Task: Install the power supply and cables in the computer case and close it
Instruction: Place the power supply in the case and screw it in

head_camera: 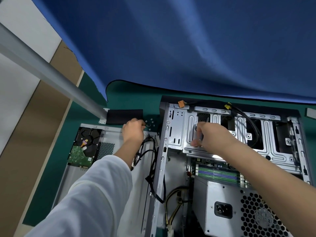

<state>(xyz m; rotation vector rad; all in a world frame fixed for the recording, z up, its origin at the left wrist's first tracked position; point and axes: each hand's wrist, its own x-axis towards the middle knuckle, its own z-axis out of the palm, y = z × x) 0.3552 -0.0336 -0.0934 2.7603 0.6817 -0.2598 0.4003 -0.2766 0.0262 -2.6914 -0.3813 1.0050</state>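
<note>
Head view: the left hand (134, 128) pinches among the screws (150, 124) left of the case (171, 168). The right hand (207, 134) grips a screwdriver (203, 129), shaft pointing away, over the drive cage (239, 132). The PSU (225, 202) sits nearer.

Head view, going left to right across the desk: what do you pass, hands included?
Hard drive → left hand reaching at the loose screws → black cable bundle → right hand holding a screwdriver → power supply.
</note>
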